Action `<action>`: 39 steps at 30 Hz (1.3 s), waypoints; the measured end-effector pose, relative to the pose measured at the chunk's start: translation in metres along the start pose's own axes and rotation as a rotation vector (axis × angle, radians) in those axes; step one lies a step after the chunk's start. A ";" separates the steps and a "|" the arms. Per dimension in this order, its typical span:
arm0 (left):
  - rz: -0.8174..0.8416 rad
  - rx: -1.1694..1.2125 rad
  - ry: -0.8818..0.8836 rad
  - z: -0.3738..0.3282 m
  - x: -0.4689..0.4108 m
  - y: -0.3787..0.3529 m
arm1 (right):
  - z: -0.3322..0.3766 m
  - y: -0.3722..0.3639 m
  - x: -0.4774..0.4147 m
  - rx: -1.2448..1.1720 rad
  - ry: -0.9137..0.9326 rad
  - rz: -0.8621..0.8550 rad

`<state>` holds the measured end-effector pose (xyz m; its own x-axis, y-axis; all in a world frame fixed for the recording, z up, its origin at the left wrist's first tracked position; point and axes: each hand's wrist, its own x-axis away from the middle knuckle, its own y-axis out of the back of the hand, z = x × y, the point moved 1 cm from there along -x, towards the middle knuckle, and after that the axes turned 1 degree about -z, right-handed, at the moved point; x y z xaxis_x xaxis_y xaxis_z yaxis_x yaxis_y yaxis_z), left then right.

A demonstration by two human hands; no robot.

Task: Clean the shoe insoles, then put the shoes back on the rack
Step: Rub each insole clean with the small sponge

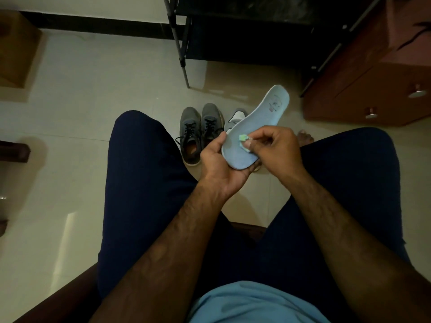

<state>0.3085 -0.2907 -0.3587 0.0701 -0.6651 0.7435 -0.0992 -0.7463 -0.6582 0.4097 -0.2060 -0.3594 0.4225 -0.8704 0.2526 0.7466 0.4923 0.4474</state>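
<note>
A pale blue insole (pixel 261 120) is held up over the floor between my knees, heel end pointing away. My left hand (pixel 219 164) grips its near end from below, thumb along the left edge. My right hand (pixel 272 145) pinches a small green and white scrap of cloth or sponge (pixel 243 140) and presses it on the insole's upper face. A pair of grey lace-up shoes (pixel 200 131) stands on the tiles just beyond my hands. A light grey and white shoe (pixel 236 120) shows partly behind the insole.
A black metal shoe rack (pixel 245 31) stands at the top centre, its legs on the tiled floor. A reddish-brown cabinet (pixel 373 78) with round knobs is to its right. A cardboard box (pixel 16 47) sits at far left. My legs in dark trousers fill the lower frame.
</note>
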 end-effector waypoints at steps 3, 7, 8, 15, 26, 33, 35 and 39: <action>0.008 0.016 -0.014 -0.003 0.002 -0.001 | 0.007 -0.005 0.011 0.008 0.052 0.149; 0.009 0.004 -0.006 -0.004 0.001 -0.001 | 0.008 -0.003 0.013 -0.096 0.015 0.160; 0.010 0.004 -0.002 -0.003 0.000 -0.001 | 0.005 -0.001 0.008 -0.098 -0.011 0.077; 0.007 0.024 -0.011 -0.005 0.001 0.000 | 0.006 -0.006 0.014 -0.039 0.043 0.225; 0.019 0.052 -0.006 -0.003 0.000 0.000 | 0.004 -0.006 0.011 -0.037 -0.002 0.074; 0.030 0.100 -0.021 -0.006 0.002 -0.001 | 0.008 -0.006 0.018 -0.026 0.047 0.232; 0.014 0.089 -0.054 -0.004 0.001 0.000 | -0.001 0.001 0.007 0.059 0.007 0.069; 0.020 0.117 -0.103 -0.007 0.003 -0.001 | 0.002 -0.003 0.011 0.072 0.070 0.109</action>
<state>0.3016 -0.2919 -0.3552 0.1711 -0.6749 0.7178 0.0144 -0.7267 -0.6868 0.4112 -0.2167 -0.3567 0.5359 -0.8083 0.2439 0.6568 0.5806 0.4812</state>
